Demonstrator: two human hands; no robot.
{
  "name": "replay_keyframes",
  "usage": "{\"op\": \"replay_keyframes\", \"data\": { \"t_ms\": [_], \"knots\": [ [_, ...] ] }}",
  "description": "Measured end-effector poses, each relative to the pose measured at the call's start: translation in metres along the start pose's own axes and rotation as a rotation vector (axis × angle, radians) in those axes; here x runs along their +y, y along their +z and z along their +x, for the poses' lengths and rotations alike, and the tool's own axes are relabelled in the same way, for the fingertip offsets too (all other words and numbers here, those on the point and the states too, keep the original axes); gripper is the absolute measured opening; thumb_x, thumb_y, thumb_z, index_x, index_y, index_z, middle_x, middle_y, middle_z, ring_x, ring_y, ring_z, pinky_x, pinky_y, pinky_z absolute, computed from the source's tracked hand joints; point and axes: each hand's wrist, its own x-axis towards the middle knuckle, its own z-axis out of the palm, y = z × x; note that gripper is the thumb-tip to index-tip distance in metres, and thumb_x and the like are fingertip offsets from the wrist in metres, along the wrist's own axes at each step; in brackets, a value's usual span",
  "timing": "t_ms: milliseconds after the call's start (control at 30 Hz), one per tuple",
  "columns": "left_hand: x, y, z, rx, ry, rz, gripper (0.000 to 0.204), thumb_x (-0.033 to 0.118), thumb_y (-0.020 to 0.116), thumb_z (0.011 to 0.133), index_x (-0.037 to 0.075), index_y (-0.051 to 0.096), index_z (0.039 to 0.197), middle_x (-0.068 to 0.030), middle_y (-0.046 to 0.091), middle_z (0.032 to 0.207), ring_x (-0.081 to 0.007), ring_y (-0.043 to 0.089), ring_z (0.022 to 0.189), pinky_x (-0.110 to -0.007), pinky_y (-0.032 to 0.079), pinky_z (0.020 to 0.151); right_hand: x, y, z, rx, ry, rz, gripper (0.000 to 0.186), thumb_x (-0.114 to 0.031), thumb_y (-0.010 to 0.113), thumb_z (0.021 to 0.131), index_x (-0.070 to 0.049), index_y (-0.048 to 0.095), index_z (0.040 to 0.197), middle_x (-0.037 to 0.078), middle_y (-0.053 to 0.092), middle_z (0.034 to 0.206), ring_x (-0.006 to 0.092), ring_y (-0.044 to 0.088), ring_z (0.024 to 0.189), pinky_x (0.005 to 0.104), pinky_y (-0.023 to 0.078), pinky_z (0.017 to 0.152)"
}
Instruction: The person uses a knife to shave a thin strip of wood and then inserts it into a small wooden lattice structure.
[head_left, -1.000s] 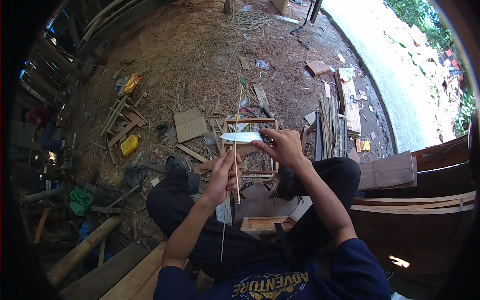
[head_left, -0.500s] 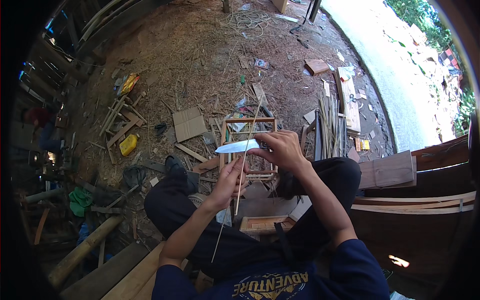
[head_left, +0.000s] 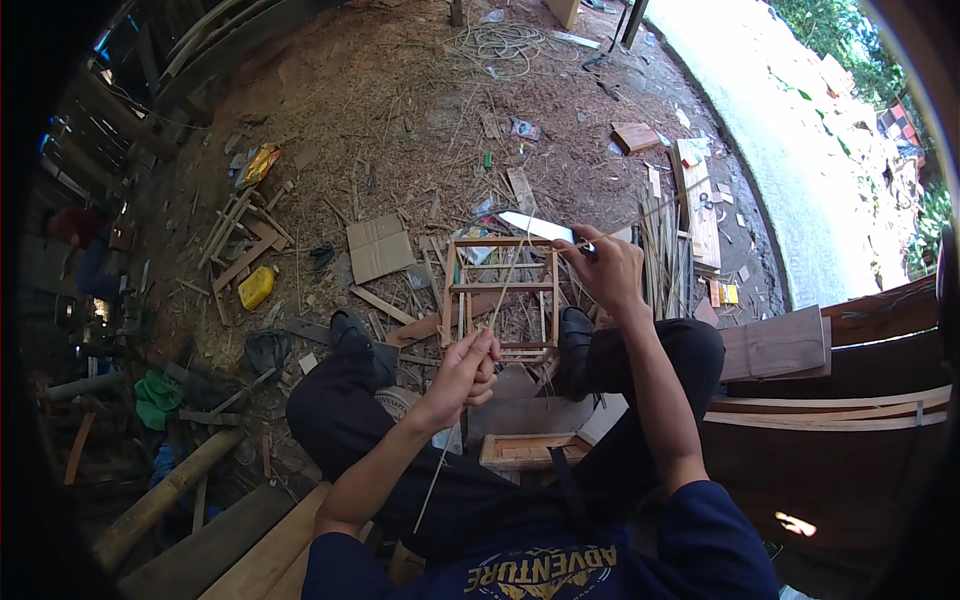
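My left hand (head_left: 464, 374) is closed around a thin pale strip (head_left: 509, 286), apparently bamboo or wood. The strip slants away from my fingers toward the knife, and a thin length of it hangs below the hand over my lap. My right hand (head_left: 606, 272) grips a knife by its dark handle, farther out and to the right. The knife's bright blade (head_left: 538, 227) points left, close to the strip's far end; whether they touch I cannot tell. Beneath both hands, a small wooden frame (head_left: 500, 288) stands on the ground between my feet.
Several slats (head_left: 657, 258) and a pale board (head_left: 699, 215) lie at the right. Flattened cardboard (head_left: 379, 249) and a yellow jug (head_left: 258, 287) are at the left, among wood scraps. A wooden box (head_left: 530, 450) sits near my lap. Another person (head_left: 80, 245) is at the far left.
My right hand has moved the knife outward and right, from beside my left hand to the strip's far end. My left hand has lowered slightly, still holding the strip.
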Motion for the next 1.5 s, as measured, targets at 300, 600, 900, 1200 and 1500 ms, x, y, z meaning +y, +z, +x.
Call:
{"op": "replay_keyframes", "data": {
  "t_ms": [300,600,900,1200,1500],
  "knots": [
    [0.016,0.002,0.002,0.073,-0.038,-0.007,0.032,0.035,0.036,0.113,0.008,0.052,0.106,0.0067,0.029,0.064,-0.0019,0.022,0.044,-0.021,0.018,0.039,-0.013,0.014,-0.001,-0.028,-0.053,0.057,0.039,-0.049,0.071,0.09,-0.011,0.075,0.101,0.009,0.07,0.069,0.0269,0.071,0.063,0.0392,0.052,0.059],
    [0.006,-0.009,0.016,0.107,0.045,-0.08,0.024,0.033,0.04,0.112,0.011,0.05,0.105,0.0065,0.029,0.065,-0.0023,0.021,0.045,-0.021,0.017,0.04,-0.046,0.032,-0.03,-0.135,-0.399,0.168,0.035,-0.043,0.077,0.087,-0.01,0.074,0.096,0.009,0.071,0.072,0.0251,0.071,0.061,0.0367,0.053,0.057],
    [0.004,-0.008,0.014,0.053,0.027,-0.078,0.023,0.032,0.041,0.112,0.013,0.047,0.102,0.0077,0.028,0.065,-0.0021,0.02,0.045,-0.021,0.016,0.039,0.01,0.014,0.01,-0.014,0.075,-0.141,0.04,-0.051,0.068,0.092,-0.012,0.076,0.094,0.01,0.071,0.067,0.0264,0.071,0.061,0.0372,0.052,0.056],
    [0.01,-0.009,0.014,0.08,0.052,-0.075,0.025,0.031,0.04,0.112,0.01,0.051,0.107,0.0062,0.03,0.065,-0.0026,0.021,0.044,-0.021,0.019,0.04,-0.012,0.025,-0.006,-0.089,-0.047,-0.002,0.043,-0.052,0.067,0.092,-0.011,0.074,0.101,0.011,0.069,0.066,0.0297,0.071,0.064,0.0408,0.052,0.06],
    [0.013,-0.012,0.012,0.0,0.067,-0.197,0.038,0.024,0.036,0.105,0.005,0.05,0.134,0.0025,0.038,0.073,-0.005,0.029,0.051,-0.023,0.028,0.048,-0.036,0.023,-0.011,-0.165,0.104,0.18,0.043,-0.05,0.067,0.094,-0.008,0.073,0.1,0.009,0.068,0.065,0.0279,0.069,0.064,0.0385,0.05,0.062]
  ]
}}
